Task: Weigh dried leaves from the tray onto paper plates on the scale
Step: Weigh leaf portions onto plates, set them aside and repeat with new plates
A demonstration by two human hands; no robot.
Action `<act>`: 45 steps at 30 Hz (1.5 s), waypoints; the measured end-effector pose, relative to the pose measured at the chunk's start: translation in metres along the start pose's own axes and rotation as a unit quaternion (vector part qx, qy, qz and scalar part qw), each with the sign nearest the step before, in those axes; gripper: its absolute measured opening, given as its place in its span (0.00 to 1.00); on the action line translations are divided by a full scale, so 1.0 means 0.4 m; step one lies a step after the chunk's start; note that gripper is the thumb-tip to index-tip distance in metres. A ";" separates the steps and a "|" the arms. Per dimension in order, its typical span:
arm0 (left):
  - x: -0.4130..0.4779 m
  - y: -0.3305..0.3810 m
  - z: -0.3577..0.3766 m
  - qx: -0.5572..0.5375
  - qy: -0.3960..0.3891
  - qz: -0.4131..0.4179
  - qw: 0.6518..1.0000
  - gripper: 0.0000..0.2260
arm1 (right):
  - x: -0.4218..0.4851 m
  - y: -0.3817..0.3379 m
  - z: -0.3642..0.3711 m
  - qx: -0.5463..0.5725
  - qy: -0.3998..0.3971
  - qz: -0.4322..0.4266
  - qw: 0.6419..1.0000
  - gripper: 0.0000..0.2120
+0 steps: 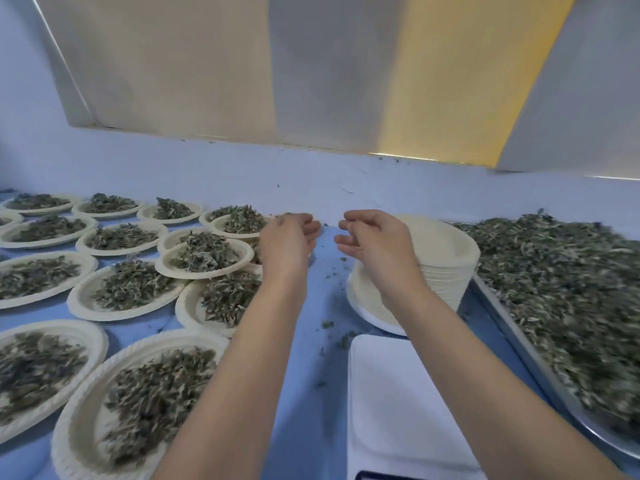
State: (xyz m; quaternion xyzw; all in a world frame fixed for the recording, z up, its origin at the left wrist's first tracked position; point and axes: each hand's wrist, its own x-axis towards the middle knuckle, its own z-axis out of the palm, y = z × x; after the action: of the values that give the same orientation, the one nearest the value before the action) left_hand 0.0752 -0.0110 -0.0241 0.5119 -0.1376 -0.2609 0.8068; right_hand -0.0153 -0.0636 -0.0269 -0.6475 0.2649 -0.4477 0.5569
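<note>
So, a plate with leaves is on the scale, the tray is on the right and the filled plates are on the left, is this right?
No. The head view shows the scale bare, with no plate on it. The tray is on the right and the filled plates are on the left.

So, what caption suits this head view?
Left hand and right hand hover empty between filled plates and plate stack; scale bare, tray full of leaves.

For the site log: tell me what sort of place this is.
Probably a herb-processing or packing workroom: a metal tray heaped with dried leaves, many filled paper plates, and a white scale.
</note>
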 end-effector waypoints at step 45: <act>-0.144 -0.083 0.096 -0.016 -0.035 -0.030 0.999 0.10 | -0.016 0.026 -0.213 -0.547 -0.067 -0.218 0.806 0.13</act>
State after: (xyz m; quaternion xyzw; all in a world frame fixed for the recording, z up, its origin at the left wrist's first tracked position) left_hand -0.0006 -0.0189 -0.0343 0.4933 -0.1460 -0.3044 0.8017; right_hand -0.0911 -0.1019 -0.0404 -0.9141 0.2794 -0.2936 0.0150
